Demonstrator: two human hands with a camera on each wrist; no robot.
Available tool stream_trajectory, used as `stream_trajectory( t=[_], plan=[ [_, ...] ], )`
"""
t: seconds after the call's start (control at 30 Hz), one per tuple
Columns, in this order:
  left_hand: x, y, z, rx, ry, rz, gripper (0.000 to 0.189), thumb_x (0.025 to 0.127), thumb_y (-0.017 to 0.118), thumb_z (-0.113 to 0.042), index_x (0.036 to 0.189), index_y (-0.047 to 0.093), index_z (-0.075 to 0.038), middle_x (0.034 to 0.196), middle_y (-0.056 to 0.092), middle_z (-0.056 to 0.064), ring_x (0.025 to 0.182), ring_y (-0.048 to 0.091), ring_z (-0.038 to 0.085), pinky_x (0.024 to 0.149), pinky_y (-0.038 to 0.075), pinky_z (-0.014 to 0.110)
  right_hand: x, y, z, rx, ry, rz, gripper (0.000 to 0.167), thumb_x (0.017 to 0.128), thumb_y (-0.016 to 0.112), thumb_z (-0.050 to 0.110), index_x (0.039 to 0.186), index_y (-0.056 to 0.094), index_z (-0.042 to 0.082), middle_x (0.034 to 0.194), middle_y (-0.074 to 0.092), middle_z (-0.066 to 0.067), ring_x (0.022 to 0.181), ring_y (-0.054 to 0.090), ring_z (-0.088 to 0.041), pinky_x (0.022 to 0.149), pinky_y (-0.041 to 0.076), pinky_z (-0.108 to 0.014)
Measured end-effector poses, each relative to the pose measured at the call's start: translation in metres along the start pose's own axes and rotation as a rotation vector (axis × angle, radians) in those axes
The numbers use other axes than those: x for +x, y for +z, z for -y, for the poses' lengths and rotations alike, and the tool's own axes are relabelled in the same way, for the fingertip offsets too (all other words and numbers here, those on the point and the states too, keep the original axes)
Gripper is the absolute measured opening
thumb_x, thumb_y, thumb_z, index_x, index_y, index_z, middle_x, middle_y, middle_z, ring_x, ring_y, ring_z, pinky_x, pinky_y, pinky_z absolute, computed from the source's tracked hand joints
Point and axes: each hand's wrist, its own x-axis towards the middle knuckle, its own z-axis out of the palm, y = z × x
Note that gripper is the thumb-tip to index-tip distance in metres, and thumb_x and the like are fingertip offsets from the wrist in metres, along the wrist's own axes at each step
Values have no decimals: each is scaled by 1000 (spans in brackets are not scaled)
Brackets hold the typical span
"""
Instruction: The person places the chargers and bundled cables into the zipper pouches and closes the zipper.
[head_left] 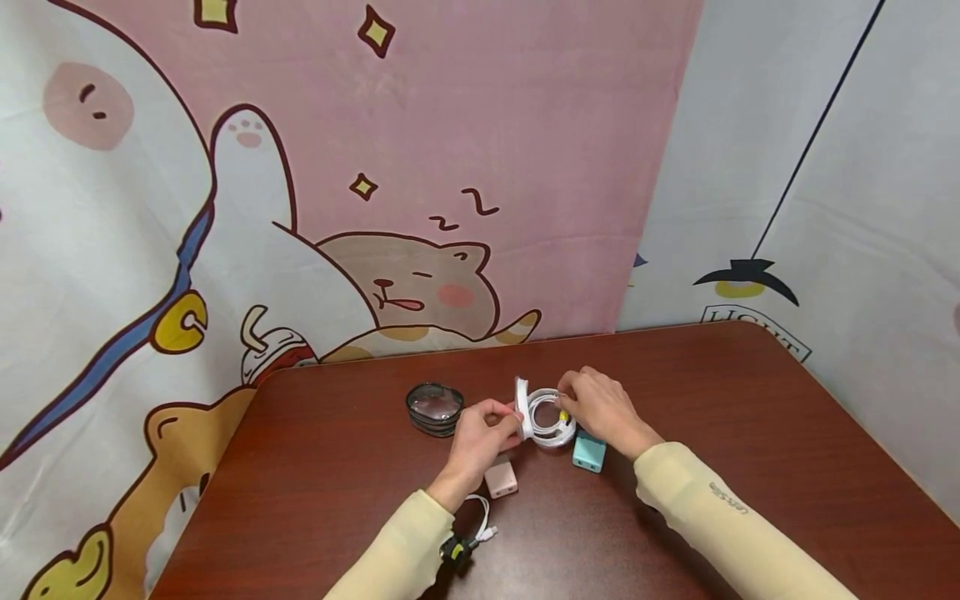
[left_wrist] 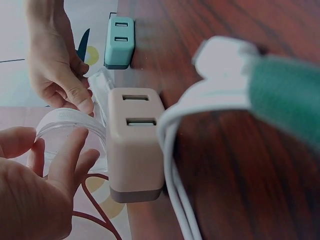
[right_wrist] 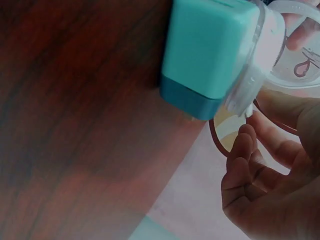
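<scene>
A small round clear case point(head_left: 572, 436) with white edging stands with its lid point(head_left: 522, 408) raised. Inside it lies a coiled white cable point(head_left: 535, 406) with a yellow part. My left hand point(head_left: 480, 437) pinches the raised lid between thumb and fingers. On the far side, my right hand point(head_left: 600, 404) has thumb and fingertips together at the case's edge, pinching it near the zipper. A teal charger block point(right_wrist: 207, 50) with two ports sits beside the case, below the right hand. Near the left hand is a pale pink charger block point(left_wrist: 135, 165), also with two ports.
A round black-edged clear case point(head_left: 435, 408) sits left of the left hand. By the left sleeve lies a bundled white cable point(head_left: 483, 523) with a strap. The brown table point(head_left: 322, 475) meets a cartoon-printed curtain point(head_left: 525, 167) at its back edge.
</scene>
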Motion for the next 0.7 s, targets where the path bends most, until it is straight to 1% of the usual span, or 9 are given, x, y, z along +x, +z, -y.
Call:
stream_trajectory(
  t=[0.1, 0.2, 0.37, 0.47, 0.6, 0.7],
  plan=[
    [0, 0, 1, -3, -1, 0, 12, 93, 71, -1, 94, 65, 9, 118, 72, 23, 88, 72, 20, 75, 62, 36, 0, 2, -1, 16, 14, -6, 13, 92, 78, 18, 100, 74, 9, 87, 62, -4, 78, 57, -20, 68, 49, -43],
    [0, -1, 1, -1, 5, 0, 12, 94, 71, -1, 94, 65, 9, 120, 71, 24, 91, 72, 21, 76, 62, 37, 1, 0, -3, 40, 15, -13, 13, 94, 76, 19, 102, 76, 9, 92, 66, -6, 79, 58, -21, 68, 50, -44],
    [0, 0, 1, -4, 16, 7, 11, 93, 70, 0, 94, 65, 10, 121, 70, 25, 91, 73, 21, 76, 62, 37, -4, -12, -9, 75, 33, -57, 19, 97, 72, 23, 109, 77, 10, 101, 70, -9, 83, 62, -24, 68, 52, -47],
    [1, -1, 1, -16, 13, 4, 12, 93, 70, 0, 94, 65, 10, 122, 70, 25, 91, 73, 21, 76, 62, 37, -10, -22, -10, 81, 35, -66, 22, 98, 71, 26, 113, 76, 11, 106, 71, -9, 87, 64, -25, 70, 52, -48],
    [0, -3, 2, -28, 18, 7, 13, 93, 70, 0, 96, 64, 11, 120, 70, 26, 91, 72, 21, 78, 62, 39, -22, -33, -12, 74, 8, -53, 25, 97, 71, 28, 114, 75, 11, 110, 71, -9, 96, 66, -28, 77, 54, -53],
    [0, -3, 3, -37, 17, 12, 14, 93, 70, 0, 98, 64, 12, 117, 70, 24, 90, 72, 21, 79, 62, 40, -32, -36, -16, 62, -40, -46, 21, 95, 73, 25, 111, 75, 12, 110, 71, -7, 99, 67, -28, 81, 54, -54]
  ],
)
